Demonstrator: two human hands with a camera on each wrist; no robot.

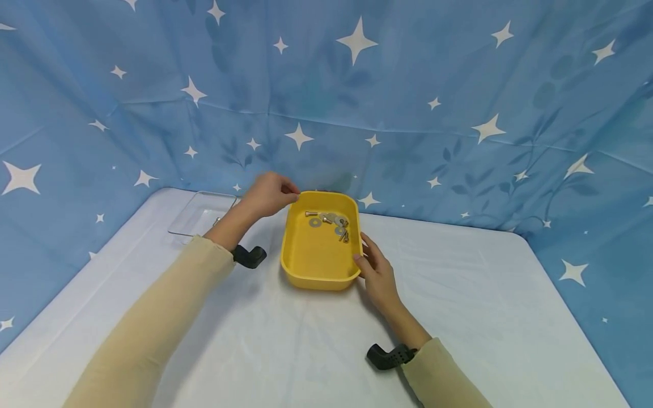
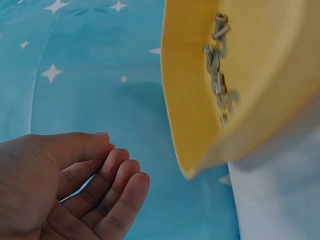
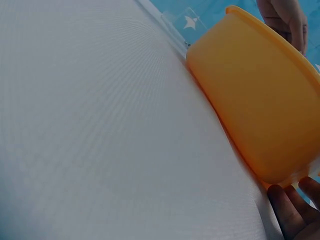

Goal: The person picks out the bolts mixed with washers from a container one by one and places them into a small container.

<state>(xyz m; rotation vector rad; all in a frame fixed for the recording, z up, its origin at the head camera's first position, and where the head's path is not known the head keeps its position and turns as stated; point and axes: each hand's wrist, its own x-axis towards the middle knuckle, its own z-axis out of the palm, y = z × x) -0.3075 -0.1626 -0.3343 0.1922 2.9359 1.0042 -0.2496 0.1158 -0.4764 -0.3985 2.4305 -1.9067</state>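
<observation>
A yellow plastic bin (image 1: 318, 260) stands on the white-covered table, with several screws (image 1: 312, 214) and flat washers (image 1: 315, 222) gathered toward its far right part. My right hand (image 1: 377, 277) grips the bin's right side, thumb at the rim and fingers against the outer wall. At the far left corner is my left hand (image 1: 272, 195), its fingers loosely bent. The left wrist view has that hand (image 2: 95, 185) apart from the bin, thumb tip close to the index fingertip, and no object shows between them.
Behind the left forearm, a clear shallow tray (image 1: 179, 233) holds small metal pieces (image 1: 216, 221), partly covered by the arm. A blue curtain (image 1: 326, 85) with white stars hangs along the table's back edge. Each wrist wears a black device (image 1: 250, 256).
</observation>
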